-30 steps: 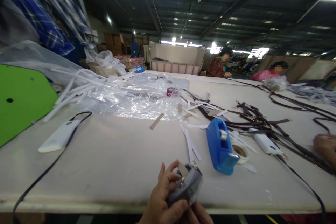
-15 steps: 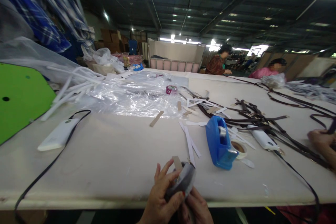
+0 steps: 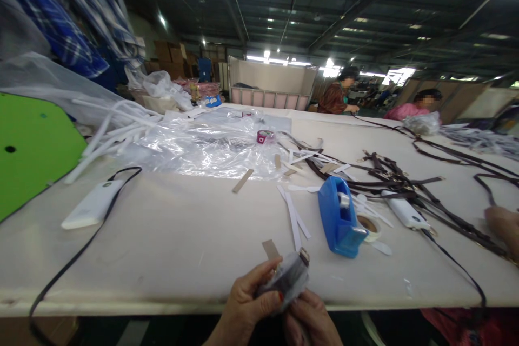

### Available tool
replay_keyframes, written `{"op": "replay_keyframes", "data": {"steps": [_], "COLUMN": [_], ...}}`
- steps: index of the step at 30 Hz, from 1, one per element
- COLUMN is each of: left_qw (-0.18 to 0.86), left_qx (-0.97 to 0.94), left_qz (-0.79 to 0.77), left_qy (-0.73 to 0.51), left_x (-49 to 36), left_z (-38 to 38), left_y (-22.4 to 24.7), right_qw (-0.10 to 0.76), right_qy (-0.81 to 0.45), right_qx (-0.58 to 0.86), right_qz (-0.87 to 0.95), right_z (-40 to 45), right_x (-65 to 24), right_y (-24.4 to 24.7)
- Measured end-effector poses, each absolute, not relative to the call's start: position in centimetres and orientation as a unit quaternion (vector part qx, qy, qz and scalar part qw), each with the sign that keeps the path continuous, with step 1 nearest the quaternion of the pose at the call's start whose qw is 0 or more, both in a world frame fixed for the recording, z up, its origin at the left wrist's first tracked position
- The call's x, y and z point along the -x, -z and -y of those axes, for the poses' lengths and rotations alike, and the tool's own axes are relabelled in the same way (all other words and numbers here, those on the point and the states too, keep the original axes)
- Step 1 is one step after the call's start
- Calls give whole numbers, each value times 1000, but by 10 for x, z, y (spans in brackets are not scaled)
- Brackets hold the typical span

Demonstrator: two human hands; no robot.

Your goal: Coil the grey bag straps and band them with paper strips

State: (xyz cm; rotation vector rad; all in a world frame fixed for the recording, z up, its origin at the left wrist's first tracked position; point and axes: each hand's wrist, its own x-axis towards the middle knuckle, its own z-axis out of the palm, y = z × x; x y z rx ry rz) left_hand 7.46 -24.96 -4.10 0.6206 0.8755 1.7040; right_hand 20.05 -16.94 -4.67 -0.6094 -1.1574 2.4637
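Observation:
Low at the table's front edge, my left hand (image 3: 253, 297) is closed around a grey wrapped bundle (image 3: 288, 278), thumb in front and fingers behind. A metal buckle-like fitting (image 3: 304, 255) sticks out of its upper end; what lies inside the wrapping is hidden. From the right, my right hand (image 3: 311, 316) pinches the lower side of the same bundle. Just beyond my left fingertips is a small tan card strip (image 3: 270, 249). White paper strips (image 3: 292, 221) lie on the table past the bundle, and a blue tape dispenser (image 3: 343, 221) stands to their right.
Dark straps (image 3: 389, 173) are heaped at right, near a tape roll (image 3: 368, 227) and a white corded device (image 3: 405, 211). Another corded device (image 3: 91, 205) is at left. Clear plastic (image 3: 203, 151) covers the back. A co-worker's hand (image 3: 503, 227) is at the right edge.
My left fingers, raised and spread before, have come down around the bundle. The bundle has tilted right, showing more of its metal fitting. The tan card strip now sits beyond my fingertips.

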Motion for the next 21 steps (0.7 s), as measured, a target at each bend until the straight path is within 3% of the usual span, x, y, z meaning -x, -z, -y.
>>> {"op": "replay_keyframes", "data": {"steps": [9,21], "left_qw": [471,475], "left_qx": [-395,-331], "left_qz": [-423,-432], "left_qy": [-666,-691], "left_x": [-70,-76], "left_z": [255,254], "left_y": [34,45], "right_qw": [195,207], "right_qy": [-855,-820], "right_qx": [253,316], "right_qz": [407,430], "right_z": [176,175], "right_x": [-195,-195], "right_y": [32,38]}}
